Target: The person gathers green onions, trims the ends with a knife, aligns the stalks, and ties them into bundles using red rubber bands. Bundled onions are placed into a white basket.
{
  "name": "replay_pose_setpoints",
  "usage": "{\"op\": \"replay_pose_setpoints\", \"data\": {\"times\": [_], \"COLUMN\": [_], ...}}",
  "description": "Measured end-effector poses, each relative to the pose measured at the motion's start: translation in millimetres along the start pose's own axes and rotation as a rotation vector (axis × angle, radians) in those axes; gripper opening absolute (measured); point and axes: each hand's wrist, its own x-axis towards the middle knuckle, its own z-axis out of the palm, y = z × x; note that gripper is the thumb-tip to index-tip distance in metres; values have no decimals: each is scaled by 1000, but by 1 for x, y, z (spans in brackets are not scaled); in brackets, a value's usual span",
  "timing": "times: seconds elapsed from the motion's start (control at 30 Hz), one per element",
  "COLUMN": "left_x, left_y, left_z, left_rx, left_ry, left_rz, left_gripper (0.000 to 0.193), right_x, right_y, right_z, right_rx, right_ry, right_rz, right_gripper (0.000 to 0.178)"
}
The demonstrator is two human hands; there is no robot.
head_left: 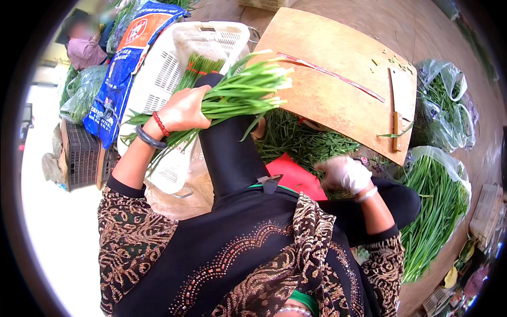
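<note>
Green stalks [243, 94] are squeezed in the left hand [185, 109]; I can't tell if the gloved right hand [347, 174] is spread.

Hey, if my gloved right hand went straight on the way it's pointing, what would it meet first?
Your right hand would probably meet the heap of loose chive-like greens first; depth is unclear in this single view, so it might pass above them.

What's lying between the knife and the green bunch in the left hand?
In the head view, a thin red strip lies on the board between the knife and the green bunch.
</note>
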Motion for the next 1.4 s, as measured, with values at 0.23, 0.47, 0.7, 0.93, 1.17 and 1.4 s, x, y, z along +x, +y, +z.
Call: {"op": "replay_pose_setpoints", "data": {"times": [0.23,0.47,0.7,0.93,1.17,1.4], "left_x": [-14,-3,2,-73,-48,26], "left_y": [18,25,34,94,29,59], "left_z": [1,-7,-10,-43,48,-4], "left_rx": [293,524,759,-413,-616,-1251], "left_ry": [39,77,133,114,106,397], "left_rz": [43,221,292,245,-260,626], "left_gripper": [56,40,56,13,44,55], "right_x": [-11,130,143,151,142,60], "right_y": [-78,-144,-144,-125,-97,-81], "right_z": [-111,-99,-83,-89,-81,-130], "right_rx": [110,52,320,508,917,993], "right_ry": [988,1080,1107,994,697,644], "right_rz": [-336,-416,-343,-225,-608,-714], "right_gripper": [75,129,78,55,52,53]}}
